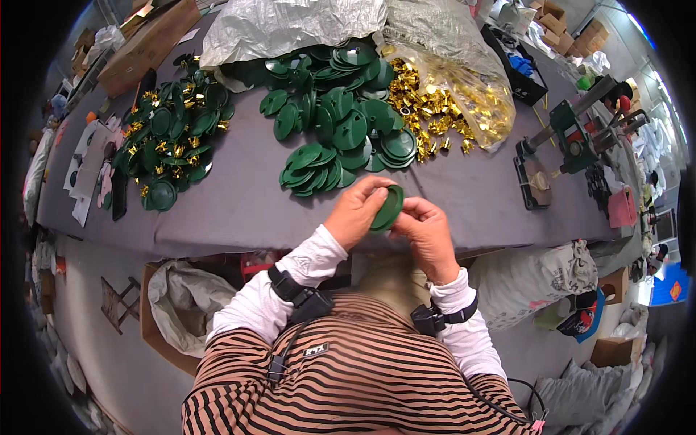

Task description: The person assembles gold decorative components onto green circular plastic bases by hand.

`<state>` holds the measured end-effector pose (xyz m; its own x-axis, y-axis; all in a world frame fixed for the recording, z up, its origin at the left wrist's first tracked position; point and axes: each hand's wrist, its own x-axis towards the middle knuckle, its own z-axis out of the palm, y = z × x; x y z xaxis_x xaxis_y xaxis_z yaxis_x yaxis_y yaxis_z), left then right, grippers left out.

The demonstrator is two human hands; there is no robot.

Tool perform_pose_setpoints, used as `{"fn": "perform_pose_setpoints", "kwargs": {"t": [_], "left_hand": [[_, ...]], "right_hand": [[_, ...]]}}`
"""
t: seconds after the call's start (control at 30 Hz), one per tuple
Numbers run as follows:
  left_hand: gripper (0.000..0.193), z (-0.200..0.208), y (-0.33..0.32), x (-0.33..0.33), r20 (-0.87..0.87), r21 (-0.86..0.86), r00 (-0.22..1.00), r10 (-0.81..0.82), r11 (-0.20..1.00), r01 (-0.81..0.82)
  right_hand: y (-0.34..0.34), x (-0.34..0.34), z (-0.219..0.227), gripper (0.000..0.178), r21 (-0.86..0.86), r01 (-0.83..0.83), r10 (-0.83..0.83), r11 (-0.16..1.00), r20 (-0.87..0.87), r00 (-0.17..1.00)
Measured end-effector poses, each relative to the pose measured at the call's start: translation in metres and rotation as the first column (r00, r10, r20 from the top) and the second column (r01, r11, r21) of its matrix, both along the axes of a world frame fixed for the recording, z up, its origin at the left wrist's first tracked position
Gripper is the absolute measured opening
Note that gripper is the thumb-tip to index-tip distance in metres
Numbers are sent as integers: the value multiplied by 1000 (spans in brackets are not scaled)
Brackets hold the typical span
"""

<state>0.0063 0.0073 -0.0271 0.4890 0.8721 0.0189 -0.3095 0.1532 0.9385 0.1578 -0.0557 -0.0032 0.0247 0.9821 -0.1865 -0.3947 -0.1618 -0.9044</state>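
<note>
A round green plastic disc [390, 209] with a raised rim is held tilted on edge above the near side of the table. My left hand [354, 214] is closed on its left side, thumb and fingers pinching the rim. At the disc's right edge, the fingers of my right hand [429, 233] are pinched together, partly behind it; what they hold there is hidden. Beyond my hands lies a heap of similar green discs [351, 130]. Shiny gold pieces [428, 109] are piled to its right. On the left, another heap of green discs [163, 123] has gold pieces among them.
A grey cloth covers the table [246, 196]. A hand press [569, 138] stands at the right, and a dark phone-like object [119, 194] lies at the left. Pale woven sacks [297, 29] lie along the back. Below the table edge are a lined carton [185, 297] and a white sack [536, 283].
</note>
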Motion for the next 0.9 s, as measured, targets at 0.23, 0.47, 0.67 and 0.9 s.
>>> {"fn": "perform_pose_setpoints", "kwargs": {"t": [0.23,0.47,0.67,0.9], "left_hand": [[18,57,91,-111,-351,249,792,500,865,-435],[36,70,214,-283,-452,831,-113,885,371,-414],[38,25,168,-172,-487,748,439,755,620,-238],[51,-15,161,-129,-628,717,344,699,690,-93]], "right_hand": [[81,67,-26,32,516,112,-523,849,793,313],[118,84,-74,22,559,19,-554,829,816,166],[111,79,-61,21,637,48,-625,769,734,267],[108,94,-78,21,543,420,-676,727,460,575]]}}
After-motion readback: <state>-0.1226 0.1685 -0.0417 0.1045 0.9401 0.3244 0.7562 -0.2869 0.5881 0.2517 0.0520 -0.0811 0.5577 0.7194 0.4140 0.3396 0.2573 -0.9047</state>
